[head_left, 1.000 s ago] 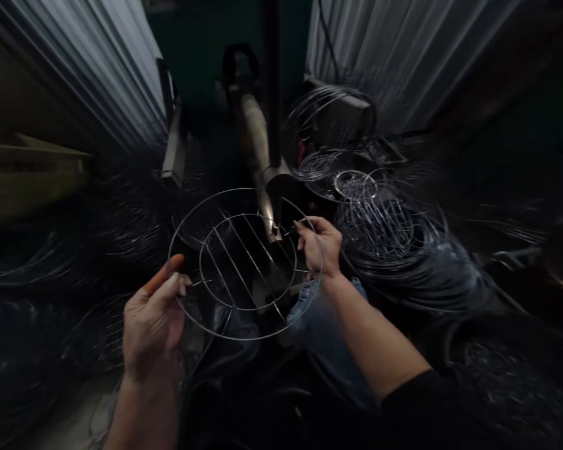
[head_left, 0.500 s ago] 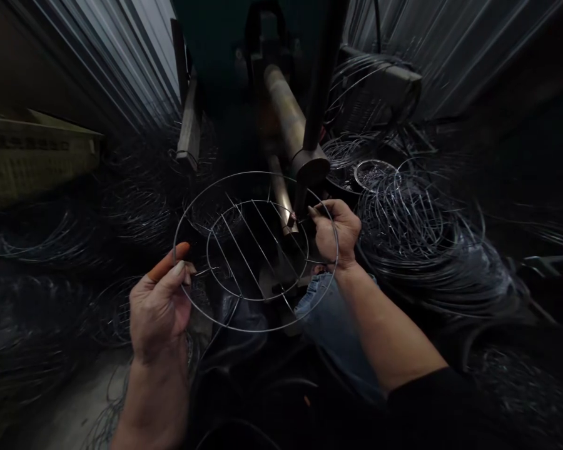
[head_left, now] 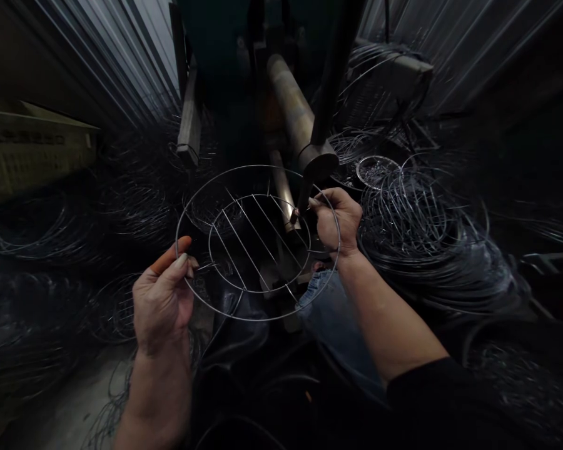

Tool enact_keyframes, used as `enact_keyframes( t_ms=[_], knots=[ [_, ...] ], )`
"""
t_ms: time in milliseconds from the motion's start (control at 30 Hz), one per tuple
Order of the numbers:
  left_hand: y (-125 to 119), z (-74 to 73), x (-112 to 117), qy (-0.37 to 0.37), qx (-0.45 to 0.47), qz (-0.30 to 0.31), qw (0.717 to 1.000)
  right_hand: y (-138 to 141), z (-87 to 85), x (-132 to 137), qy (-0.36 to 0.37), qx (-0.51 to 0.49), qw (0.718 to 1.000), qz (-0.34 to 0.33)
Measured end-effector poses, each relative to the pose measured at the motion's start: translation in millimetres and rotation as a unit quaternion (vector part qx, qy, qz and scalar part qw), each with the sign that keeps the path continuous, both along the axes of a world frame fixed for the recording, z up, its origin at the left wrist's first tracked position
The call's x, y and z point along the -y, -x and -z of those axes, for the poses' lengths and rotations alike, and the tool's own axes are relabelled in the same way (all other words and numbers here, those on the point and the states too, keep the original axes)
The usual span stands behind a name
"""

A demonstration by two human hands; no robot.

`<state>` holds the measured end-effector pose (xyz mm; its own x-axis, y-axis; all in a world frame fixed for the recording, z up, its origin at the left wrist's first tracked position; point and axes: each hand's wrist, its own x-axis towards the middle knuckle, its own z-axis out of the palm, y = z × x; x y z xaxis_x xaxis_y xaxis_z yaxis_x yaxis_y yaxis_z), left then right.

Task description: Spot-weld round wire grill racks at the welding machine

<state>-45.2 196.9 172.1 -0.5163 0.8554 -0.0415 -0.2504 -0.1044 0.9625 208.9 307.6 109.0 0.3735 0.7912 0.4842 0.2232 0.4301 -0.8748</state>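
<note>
A round wire rack is held between my hands: a large outer ring, with a smaller inner ring crossed by several straight wires. My left hand pinches the outer ring's left side between thumb and index finger; an orange cover wraps that finger. At the ring's right side, my right hand is closed, with thumb and index finger pressed together on the rack. Just beyond its fingertips, a copper-coloured tip stands at the end of a lower metal bar, close to the inner ring.
A thick brass-coloured cylinder projects from a dark machine, beside an upright dark rod. Heaps of wire rings lie at right, more wire at left. A yellow crate stands far left. A jeans-clad leg is below.
The rack and both hands have shifted slightly up and right in the view. The machine parts have also shifted a little to the right. Both hands keep their hold.
</note>
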Motion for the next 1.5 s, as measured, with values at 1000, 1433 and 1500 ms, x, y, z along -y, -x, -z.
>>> enact_keyframes(
  t_ms=[1000,1433,1500],
  knots=[
    [2.8,4.2,32.6,-0.012,-0.038,-0.023,0.999,-29.2,-13.1,69.1,0.044,-0.198,0.979,-0.004],
    [-16.4,-16.8,14.2,0.027,-0.021,0.089,0.995,-31.7,-11.4,54.8,0.080,-0.173,0.982,0.011],
    [-16.2,-15.7,21.1,0.033,-0.008,0.081,0.996,-26.9,-7.1,43.9,0.079,-0.178,0.981,0.007]
  ],
)
